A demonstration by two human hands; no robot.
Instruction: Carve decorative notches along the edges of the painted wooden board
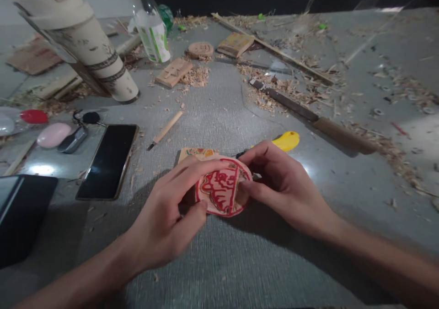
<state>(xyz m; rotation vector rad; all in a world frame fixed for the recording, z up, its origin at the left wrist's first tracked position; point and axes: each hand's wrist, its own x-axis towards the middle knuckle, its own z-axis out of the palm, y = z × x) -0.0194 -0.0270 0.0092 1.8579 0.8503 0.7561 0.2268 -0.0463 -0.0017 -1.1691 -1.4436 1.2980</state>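
Note:
Between both hands is a round carved wooden disc (pixel 221 187) with a red-painted rim and red carved design, tilted toward me. My left hand (pixel 171 199) grips its left side, with the thumb at the lower edge and fingers across the top. The thumb and fingers of my right hand (pixel 281 185) close on the disc's right edge. Just behind it lies a flat piece with coloured pictures (pixel 195 152), partly covered by my left hand. A yellow handle (pixel 287 140) shows beyond my right fingers; the rest of that tool is mostly hidden.
A phone (pixel 108 162) lies to the left, near a tall tumbler (pixel 92 48) and a plastic bottle (pixel 151 29). A thin wooden-handled carving tool (pixel 168 128) lies ahead. To the right is a long wooden-handled blade (pixel 308 114) among shavings. Carved wooden blocks (pixel 174 72) sit farther back.

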